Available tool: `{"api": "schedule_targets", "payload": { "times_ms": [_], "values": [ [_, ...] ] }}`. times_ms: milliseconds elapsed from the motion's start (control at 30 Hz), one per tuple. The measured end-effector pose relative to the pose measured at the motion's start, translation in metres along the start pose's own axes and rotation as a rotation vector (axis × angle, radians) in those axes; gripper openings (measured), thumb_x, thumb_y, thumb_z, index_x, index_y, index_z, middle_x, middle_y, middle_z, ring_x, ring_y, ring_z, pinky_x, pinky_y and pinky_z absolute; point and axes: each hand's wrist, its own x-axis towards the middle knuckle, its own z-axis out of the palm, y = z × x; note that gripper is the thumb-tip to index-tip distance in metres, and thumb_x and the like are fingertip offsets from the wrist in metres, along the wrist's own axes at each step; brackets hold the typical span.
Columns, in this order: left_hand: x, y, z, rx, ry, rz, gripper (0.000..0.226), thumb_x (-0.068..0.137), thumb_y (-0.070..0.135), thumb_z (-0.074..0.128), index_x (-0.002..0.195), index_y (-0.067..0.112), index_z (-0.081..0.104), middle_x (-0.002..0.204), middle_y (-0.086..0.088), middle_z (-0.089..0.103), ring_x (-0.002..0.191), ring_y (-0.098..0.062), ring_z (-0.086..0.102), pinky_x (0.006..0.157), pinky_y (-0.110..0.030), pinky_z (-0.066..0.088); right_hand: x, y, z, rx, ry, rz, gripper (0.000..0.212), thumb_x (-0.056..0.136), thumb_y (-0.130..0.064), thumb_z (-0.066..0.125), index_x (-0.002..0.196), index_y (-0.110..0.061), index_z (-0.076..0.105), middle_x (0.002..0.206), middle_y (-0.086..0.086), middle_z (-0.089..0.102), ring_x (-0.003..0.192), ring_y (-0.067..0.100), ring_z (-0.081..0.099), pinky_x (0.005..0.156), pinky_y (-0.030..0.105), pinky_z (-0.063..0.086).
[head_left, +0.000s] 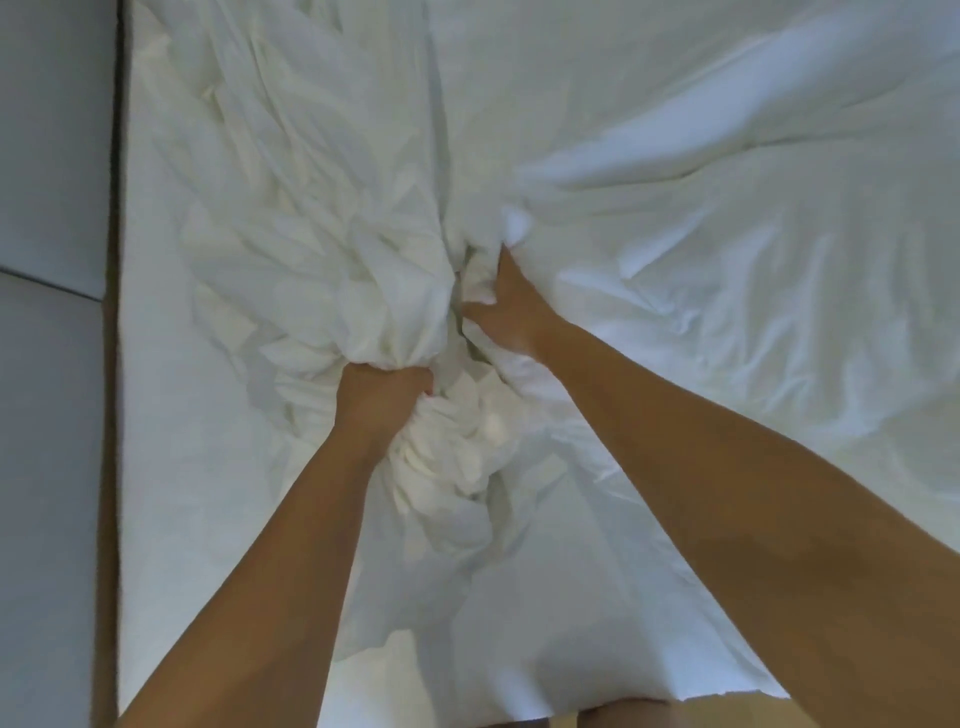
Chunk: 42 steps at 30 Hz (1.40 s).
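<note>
Both hands are closed on the crumpled white sheet (332, 291), bunched at frame centre: a gathered wad is gripped by the left hand (382, 389), and a fold just up and to the right is pinched by the right hand (511, 306). The mattress (156, 493) beneath is bordered by grey panels (47, 156) at the left edge.

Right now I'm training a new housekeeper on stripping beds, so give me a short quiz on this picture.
1. True or false: the left hand grips a bunch of the white bedding.
2. Which reaches farther up the bed? A the left hand; B the right hand.
3. Fill in: the grey panels lie along the bed's ___ edge in the picture.
Key: 1 true; 2 B; 3 left.
</note>
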Motion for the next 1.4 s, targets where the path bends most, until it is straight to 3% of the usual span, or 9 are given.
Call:
{"api": "schedule_targets", "payload": {
  "times_ms": [233,367,500,633,767,933,1067,1200,1400],
  "values": [
    [-0.002,-0.008,0.050,0.343,-0.168,0.119,0.018,0.064,0.015,0.071,0.078,0.010,0.061,0.079,-0.004,0.062,0.080,-0.021,0.059,0.069,-0.031,0.044,-0.164,0.144,-0.027,-0.826,0.129,0.139,0.111,0.072,-0.061,0.068,0.152,-0.014,0.007,0.157,0.014,0.012,0.145,0.032,0.010,0.115,0.043,0.013],
    [-0.005,-0.009,0.063,0.435,-0.163,0.143,0.016,0.070,0.015,0.069,0.079,0.008,0.057,0.085,-0.008,0.060,0.093,-0.029,0.059,0.073,-0.031,0.041,-0.155,0.162,-0.026,-0.967,0.124,0.231,0.087,0.082,-0.041,0.066,0.150,-0.012,0.019,0.150,0.014,0.029,0.134,0.030,0.031,0.101,0.040,0.033],
    [-0.013,-0.004,0.056,0.422,-0.203,0.141,0.032,0.071,0.008,0.065,0.058,0.017,0.037,0.062,0.000,0.044,0.073,-0.029,0.051,0.070,-0.034,0.040,-0.122,0.143,-0.037,-0.796,0.197,0.237,0.027,0.096,-0.016,0.044,0.117,-0.006,0.056,0.114,0.013,0.059,0.104,0.031,0.056,0.080,0.036,0.040],
    [-0.025,0.013,0.021,0.212,-0.290,0.057,0.017,0.067,0.006,0.067,0.068,0.011,0.050,0.065,-0.005,0.051,0.064,-0.021,0.052,0.059,-0.028,0.040,-0.073,0.056,-0.017,-0.174,0.374,0.016,0.030,0.098,-0.025,0.046,0.070,-0.015,0.045,0.064,-0.004,0.049,0.065,0.021,0.051,0.057,0.024,0.028],
    [-0.029,0.024,-0.070,0.148,-0.157,-0.031,0.023,0.059,0.008,0.072,0.082,0.010,0.067,0.069,0.001,0.068,0.058,-0.009,0.065,0.048,-0.017,0.047,-0.016,-0.009,0.025,-0.025,0.440,-0.030,0.026,0.100,-0.021,0.041,0.105,-0.002,0.059,0.104,0.014,0.064,0.098,0.030,0.058,0.082,0.036,0.043],
    [-0.015,0.011,-0.134,0.168,-0.046,-0.095,0.022,0.069,0.000,0.072,0.078,0.019,0.065,0.071,0.005,0.069,0.066,-0.013,0.065,0.047,-0.018,0.047,-0.041,0.045,0.049,-0.083,-0.019,0.136,0.071,0.093,-0.038,0.055,0.149,-0.014,0.019,0.153,0.005,0.029,0.139,0.021,0.029,0.111,0.028,0.022],
    [-0.003,-0.011,-0.086,0.280,-0.149,-0.092,0.018,0.069,0.001,0.071,0.079,0.014,0.065,0.076,0.002,0.065,0.069,-0.012,0.061,0.047,-0.015,0.045,-0.132,0.084,0.063,-0.296,0.008,-0.160,0.086,0.084,-0.054,0.058,0.149,-0.029,0.009,0.156,0.008,0.019,0.141,0.020,0.016,0.113,0.035,0.016],
    [-0.006,-0.023,-0.023,0.434,-0.231,0.058,0.027,0.066,0.013,0.075,0.071,0.026,0.052,0.073,0.011,0.055,0.065,0.000,0.051,0.055,-0.020,0.043,-0.178,0.116,0.063,-0.780,-0.158,-0.420,0.095,0.062,-0.065,0.073,0.142,-0.025,0.041,0.144,0.025,0.037,0.132,0.046,0.036,0.100,0.064,0.031],
    [0.002,-0.034,-0.021,0.467,-0.244,0.119,0.028,0.067,0.013,0.075,0.070,0.029,0.051,0.075,0.012,0.055,0.079,-0.015,0.057,0.072,-0.028,0.047,-0.171,0.119,0.080,-1.315,-0.251,-0.370,0.115,0.034,-0.061,0.086,0.138,-0.031,0.046,0.144,0.017,0.043,0.129,0.037,0.045,0.094,0.066,0.035]
  ]
}}
